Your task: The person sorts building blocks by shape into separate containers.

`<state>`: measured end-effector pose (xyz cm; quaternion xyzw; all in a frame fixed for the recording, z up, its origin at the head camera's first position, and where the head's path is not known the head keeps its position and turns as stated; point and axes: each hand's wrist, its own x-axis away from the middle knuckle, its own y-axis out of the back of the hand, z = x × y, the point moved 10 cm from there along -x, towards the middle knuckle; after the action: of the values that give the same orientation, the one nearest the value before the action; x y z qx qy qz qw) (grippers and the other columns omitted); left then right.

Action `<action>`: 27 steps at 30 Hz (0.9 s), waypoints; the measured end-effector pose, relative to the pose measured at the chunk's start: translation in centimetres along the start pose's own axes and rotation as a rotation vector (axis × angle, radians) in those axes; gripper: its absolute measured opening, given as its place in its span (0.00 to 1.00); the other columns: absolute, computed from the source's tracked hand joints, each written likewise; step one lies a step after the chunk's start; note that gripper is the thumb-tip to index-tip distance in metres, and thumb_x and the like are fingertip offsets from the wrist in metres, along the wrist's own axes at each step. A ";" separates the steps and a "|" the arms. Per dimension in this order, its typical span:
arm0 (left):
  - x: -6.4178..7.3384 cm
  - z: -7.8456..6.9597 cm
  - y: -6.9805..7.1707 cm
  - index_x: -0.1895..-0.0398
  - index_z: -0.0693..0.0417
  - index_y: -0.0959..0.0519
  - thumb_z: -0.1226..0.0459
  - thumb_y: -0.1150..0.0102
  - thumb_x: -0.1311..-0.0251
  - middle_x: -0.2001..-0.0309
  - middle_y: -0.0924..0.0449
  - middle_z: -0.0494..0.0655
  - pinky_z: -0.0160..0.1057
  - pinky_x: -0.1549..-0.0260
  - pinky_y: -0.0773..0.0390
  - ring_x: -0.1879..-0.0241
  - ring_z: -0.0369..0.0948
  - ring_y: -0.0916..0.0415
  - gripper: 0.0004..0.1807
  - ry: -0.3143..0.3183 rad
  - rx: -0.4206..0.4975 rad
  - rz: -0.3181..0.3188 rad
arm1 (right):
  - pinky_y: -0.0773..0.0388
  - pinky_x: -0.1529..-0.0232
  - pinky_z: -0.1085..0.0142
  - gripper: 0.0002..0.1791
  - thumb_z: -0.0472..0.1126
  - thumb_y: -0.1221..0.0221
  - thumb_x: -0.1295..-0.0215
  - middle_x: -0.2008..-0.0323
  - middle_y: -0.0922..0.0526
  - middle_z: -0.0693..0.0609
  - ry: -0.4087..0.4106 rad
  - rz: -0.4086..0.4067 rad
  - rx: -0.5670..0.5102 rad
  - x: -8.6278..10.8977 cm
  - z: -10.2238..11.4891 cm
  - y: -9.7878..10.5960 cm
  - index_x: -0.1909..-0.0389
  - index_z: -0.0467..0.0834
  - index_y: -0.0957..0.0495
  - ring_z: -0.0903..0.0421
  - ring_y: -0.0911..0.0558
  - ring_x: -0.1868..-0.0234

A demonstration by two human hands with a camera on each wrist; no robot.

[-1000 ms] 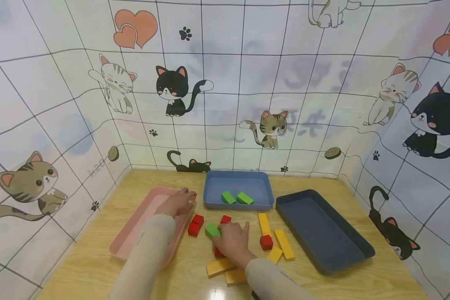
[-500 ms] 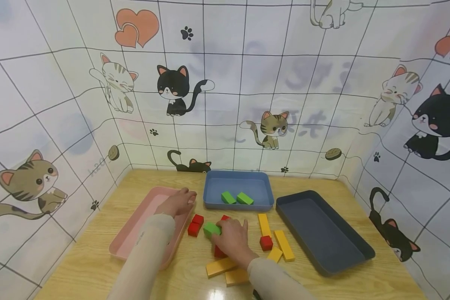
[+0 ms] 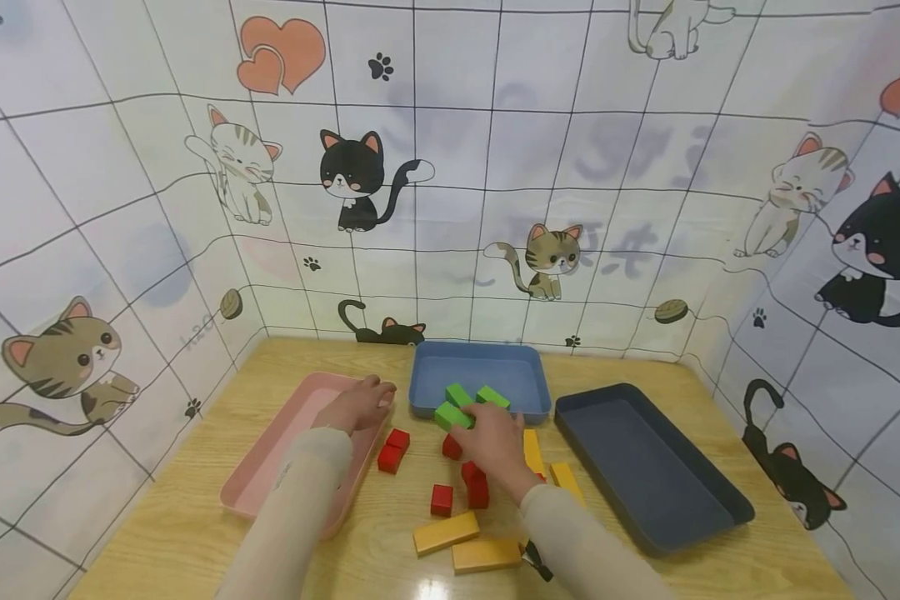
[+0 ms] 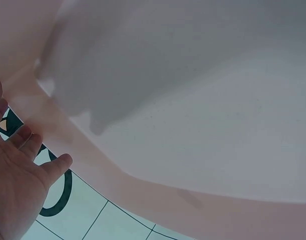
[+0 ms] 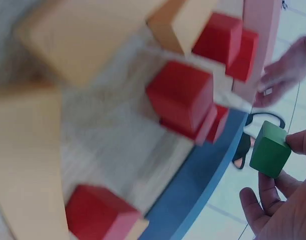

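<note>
My right hand [image 3: 493,440] pinches a green block [image 3: 452,416] between thumb and fingers, over the near edge of the blue tray [image 3: 510,364]. In the right wrist view, this green block [image 5: 270,150] shows clear of the red cubes [image 5: 180,90]. Two other green blocks lie inside the blue tray, one to the left [image 3: 459,394] and one to the right [image 3: 492,397]. My left hand [image 3: 356,406] is at the far right side of the pink tray [image 3: 285,442], fingers loosely bent and holding nothing. The left wrist view shows its fingertips [image 4: 65,160] right at the tray's rim.
Several red cubes [image 3: 442,500] and yellow blocks [image 3: 487,555] lie scattered on the wooden table [image 3: 375,558] between the trays. A dark grey tray [image 3: 645,458] stands on the right. A cat-patterned sheet [image 3: 457,167] encloses the back and sides.
My right hand has lifted the green block from among the red cubes and carried it away from me and rightward to the blue tray. The left hand stays in place.
</note>
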<state>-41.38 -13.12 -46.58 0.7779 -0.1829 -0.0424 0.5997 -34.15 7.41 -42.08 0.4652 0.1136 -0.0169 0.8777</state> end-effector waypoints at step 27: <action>-0.1 0.8 -0.3 0.30 0.47 0.33 0.58 0.52 0.26 0.27 0.45 0.60 0.59 0.38 0.33 0.29 0.58 0.43 0.24 0.031 0.024 -0.002 | 0.54 0.37 0.29 0.26 0.48 0.46 0.33 0.43 0.20 0.39 -0.236 -0.053 0.037 -6.7 -11.4 4.1 0.39 0.38 0.22 0.36 0.23 0.44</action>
<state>-41.65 -13.79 -47.12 0.7857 -0.1733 -0.0290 0.5931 -42.24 18.58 -43.49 0.4731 0.0214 -0.0971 0.8754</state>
